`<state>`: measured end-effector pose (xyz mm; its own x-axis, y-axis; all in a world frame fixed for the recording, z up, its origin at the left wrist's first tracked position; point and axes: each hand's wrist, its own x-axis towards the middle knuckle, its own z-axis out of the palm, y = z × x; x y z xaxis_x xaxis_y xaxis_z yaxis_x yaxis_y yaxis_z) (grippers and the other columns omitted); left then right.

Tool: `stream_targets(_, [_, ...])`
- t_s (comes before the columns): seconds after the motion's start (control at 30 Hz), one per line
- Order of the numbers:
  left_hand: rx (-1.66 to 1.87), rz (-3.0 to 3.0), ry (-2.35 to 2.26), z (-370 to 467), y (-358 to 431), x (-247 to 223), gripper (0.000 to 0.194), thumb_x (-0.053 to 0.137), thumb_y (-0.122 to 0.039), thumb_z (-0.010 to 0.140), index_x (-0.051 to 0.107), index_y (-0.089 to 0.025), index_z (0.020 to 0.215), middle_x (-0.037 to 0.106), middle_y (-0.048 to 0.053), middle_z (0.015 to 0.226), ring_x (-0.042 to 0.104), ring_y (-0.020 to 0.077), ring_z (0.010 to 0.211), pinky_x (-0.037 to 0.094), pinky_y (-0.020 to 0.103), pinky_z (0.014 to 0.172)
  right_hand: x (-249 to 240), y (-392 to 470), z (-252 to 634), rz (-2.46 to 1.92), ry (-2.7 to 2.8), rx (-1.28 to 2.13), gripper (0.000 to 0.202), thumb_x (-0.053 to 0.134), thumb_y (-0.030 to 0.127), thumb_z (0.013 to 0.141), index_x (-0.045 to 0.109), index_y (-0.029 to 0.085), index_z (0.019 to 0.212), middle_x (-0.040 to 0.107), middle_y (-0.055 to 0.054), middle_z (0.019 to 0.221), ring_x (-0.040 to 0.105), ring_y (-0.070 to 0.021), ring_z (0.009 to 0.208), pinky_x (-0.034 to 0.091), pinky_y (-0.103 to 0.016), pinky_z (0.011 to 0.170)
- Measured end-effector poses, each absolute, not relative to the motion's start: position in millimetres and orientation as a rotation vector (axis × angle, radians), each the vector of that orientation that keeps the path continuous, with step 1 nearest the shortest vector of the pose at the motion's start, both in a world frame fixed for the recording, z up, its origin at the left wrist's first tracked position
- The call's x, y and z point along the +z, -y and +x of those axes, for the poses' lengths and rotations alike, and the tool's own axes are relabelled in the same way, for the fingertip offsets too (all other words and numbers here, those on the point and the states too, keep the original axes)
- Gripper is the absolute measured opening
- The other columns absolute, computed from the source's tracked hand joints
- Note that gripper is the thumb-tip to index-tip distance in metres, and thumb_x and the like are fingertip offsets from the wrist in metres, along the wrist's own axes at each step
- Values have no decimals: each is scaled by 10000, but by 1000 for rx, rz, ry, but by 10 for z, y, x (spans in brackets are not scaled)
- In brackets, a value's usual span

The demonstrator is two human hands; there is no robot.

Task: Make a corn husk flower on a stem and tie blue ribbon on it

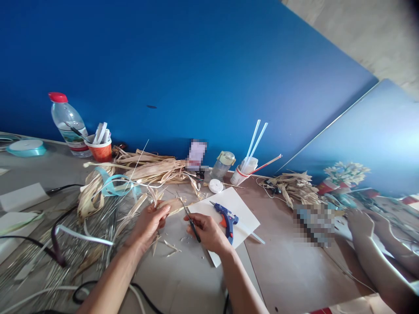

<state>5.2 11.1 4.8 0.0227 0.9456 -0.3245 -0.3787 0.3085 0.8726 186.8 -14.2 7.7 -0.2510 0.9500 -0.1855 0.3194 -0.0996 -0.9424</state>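
My left hand [151, 221] is closed on a pale dried corn husk strip [173, 206], pinched between thumb and fingers. The strip reaches right toward a pair of scissors [186, 209], which my right hand [207, 231] grips by the dark handles, blades pointing up and away. Whether the blades touch the husk I cannot tell. Right of that hand, a blue glue gun [231, 221] lies on a white sheet [246, 212]. Small husk scraps [168, 247] are scattered on the table [170, 279] between my forearms.
Dried husks [153, 168] lie along the blue partition [196, 78]. Thin wires [108, 222] and cables cover the left side. Behind stand a water bottle [67, 120], an orange cup [101, 151], a jar [223, 165] and a white cup [240, 175]. A co-worker's arms [369, 248] are at right.
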Motion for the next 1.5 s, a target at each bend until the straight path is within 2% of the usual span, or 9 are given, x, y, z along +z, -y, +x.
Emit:
stream_targets(0.17, [1159, 697, -1074, 48, -133, -38, 310, 764, -367, 569, 559, -179, 704, 374, -115, 444, 271, 42, 376, 172, 198, 419, 98, 123, 1902, -1392, 1434, 1398, 201, 599, 282, 749, 654, 173, 910, 471, 49, 535, 371, -98, 501, 268, -246, 512])
stream_targets(0.3, [1048, 788, -1037, 50, -140, -114, 285, 728, -380, 629, 548, -178, 718, 394, -105, 459, 268, 45, 385, 158, 199, 421, 112, 112, 1886, -1152, 1190, 1453, 333, 682, 303, 686, 598, 196, 991, 550, 30, 688, 430, -100, 587, 316, -227, 552])
stream_targets(0.47, [799, 985, -961, 48, -102, -96, 259, 679, -390, 689, 547, -172, 741, 359, -105, 474, 226, 53, 411, 125, 216, 431, 67, 85, 1800, -1055, 1073, 1398, 425, 757, 234, 610, 569, 215, 991, 569, 28, 746, 498, -111, 637, 373, -211, 555])
stream_targets(0.6, [737, 1087, -945, 53, -65, -45, 241, 662, -381, 714, 559, -174, 781, 380, -92, 499, 252, 64, 440, 137, 219, 441, 28, 80, 1773, -1132, 1156, 1373, 397, 768, 169, 570, 593, 206, 924, 544, 53, 658, 489, -94, 561, 360, -196, 500])
stream_targets(0.9, [1046, 847, -1010, 95, -105, -87, 485, 592, -555, 764, 573, -137, 1008, 395, -89, 516, 201, 48, 416, 117, 211, 426, -13, 83, 1706, -1173, 954, 996, 333, 680, 237, 654, 544, 192, 954, 548, 51, 659, 497, -92, 549, 404, -208, 525])
stream_targets(0.97, [1056, 822, -996, 114, -99, -86, 485, 615, -551, 749, 572, -132, 990, 379, -94, 530, 196, 43, 421, 115, 208, 428, -43, 91, 1662, -1205, 946, 899, 323, 662, 254, 676, 532, 188, 965, 527, 55, 650, 484, -92, 546, 402, -212, 528])
stream_targets(1.13, [975, 852, -929, 202, -49, -101, 384, 694, -500, 687, 515, -166, 751, 295, -107, 527, 188, 47, 446, 138, 215, 441, -83, 149, 1483, -1274, 1009, 783, 286, 631, 274, 700, 534, 187, 955, 541, 36, 658, 491, -109, 547, 403, -228, 513])
stream_targets(1.37, [932, 1096, -1097, 216, -26, -128, 375, 607, -520, 744, 438, -203, 635, 290, -92, 454, 233, 81, 444, 143, 242, 460, -43, 149, 1410, -1155, 977, 945, 289, 638, 240, 659, 533, 201, 925, 532, 41, 658, 489, -108, 560, 397, -223, 517])
stream_targets(1.5, [953, 1008, -1034, 203, -36, -180, 393, 596, -549, 744, 421, -212, 643, 228, -107, 450, 173, 74, 424, 120, 246, 446, -35, 134, 1449, -1075, 906, 1078, 312, 672, 229, 633, 522, 207, 906, 514, 57, 635, 452, -94, 536, 366, -212, 506])
